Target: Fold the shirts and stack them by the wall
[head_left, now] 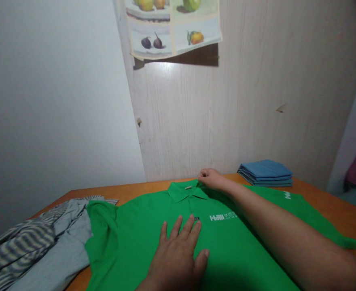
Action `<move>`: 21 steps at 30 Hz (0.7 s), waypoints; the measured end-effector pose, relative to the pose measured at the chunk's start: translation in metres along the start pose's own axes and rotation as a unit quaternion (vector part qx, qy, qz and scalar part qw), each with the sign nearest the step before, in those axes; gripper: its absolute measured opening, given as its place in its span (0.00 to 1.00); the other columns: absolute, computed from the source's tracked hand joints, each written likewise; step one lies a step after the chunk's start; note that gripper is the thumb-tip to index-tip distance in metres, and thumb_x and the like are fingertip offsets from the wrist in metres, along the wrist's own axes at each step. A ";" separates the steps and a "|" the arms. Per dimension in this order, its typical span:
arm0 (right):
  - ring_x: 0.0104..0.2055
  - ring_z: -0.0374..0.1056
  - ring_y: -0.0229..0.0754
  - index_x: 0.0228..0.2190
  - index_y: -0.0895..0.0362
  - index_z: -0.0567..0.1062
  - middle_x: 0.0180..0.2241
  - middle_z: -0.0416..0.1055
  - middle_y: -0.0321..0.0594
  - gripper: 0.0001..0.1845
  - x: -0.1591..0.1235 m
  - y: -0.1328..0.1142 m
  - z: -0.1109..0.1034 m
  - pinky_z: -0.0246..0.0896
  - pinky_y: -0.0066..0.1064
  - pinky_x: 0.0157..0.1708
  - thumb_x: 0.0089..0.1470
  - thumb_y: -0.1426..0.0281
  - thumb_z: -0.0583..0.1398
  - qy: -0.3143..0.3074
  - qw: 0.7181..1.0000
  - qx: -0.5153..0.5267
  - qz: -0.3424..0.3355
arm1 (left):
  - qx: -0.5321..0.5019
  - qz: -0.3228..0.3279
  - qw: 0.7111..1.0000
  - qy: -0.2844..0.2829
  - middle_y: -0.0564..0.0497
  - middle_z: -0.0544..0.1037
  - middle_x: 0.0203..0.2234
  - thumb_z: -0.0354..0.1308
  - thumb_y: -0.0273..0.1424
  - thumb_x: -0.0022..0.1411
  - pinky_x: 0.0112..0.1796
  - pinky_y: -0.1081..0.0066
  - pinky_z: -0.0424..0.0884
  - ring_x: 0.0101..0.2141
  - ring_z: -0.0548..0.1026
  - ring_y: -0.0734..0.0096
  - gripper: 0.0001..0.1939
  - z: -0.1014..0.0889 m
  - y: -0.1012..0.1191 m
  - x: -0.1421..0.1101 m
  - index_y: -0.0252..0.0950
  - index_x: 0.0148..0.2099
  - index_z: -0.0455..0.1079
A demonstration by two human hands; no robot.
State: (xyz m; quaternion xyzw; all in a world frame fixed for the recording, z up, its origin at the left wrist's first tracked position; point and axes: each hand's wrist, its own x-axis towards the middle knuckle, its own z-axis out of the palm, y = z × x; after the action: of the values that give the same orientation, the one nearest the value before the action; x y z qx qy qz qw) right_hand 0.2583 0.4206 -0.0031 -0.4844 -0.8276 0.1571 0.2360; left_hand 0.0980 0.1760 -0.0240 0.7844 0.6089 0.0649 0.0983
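Note:
A bright green polo shirt (pixel 141 238) lies face up and spread out on the orange wooden table (pixel 332 206), with white lettering on its chest. My left hand (pixel 178 254) rests flat on the shirt's front below the placket, fingers stretched and apart. Reaching across the shirt, my right hand (pixel 210 178) has its fingers pinched on the right side of the shirt's collar (pixel 182 190), at the far edge of the table.
A heap of grey and striped clothes (pixel 32 246) lies at the table's left end, touching the green shirt's sleeve. Folded blue garments (pixel 265 173) are stacked at the back right. A wood-panel wall with a fruit poster (pixel 172 26) stands behind.

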 end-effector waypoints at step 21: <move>0.36 0.73 0.48 0.36 0.57 0.81 0.34 0.80 0.48 0.14 -0.010 0.024 0.010 0.61 0.30 0.35 0.44 0.68 0.63 -0.066 0.997 -0.026 -0.031 | -0.060 -0.009 0.998 0.011 0.55 0.47 0.71 0.46 0.57 0.65 0.64 0.34 0.33 0.69 0.44 0.50 0.39 0.003 0.000 -0.006 0.53 0.72 0.44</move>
State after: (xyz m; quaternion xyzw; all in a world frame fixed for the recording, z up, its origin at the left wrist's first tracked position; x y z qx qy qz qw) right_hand 0.2743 0.4225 -0.0257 -0.4533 -0.8597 0.1600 0.1725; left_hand 0.0974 0.1698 -0.0263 0.7709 0.6118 0.1096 0.1391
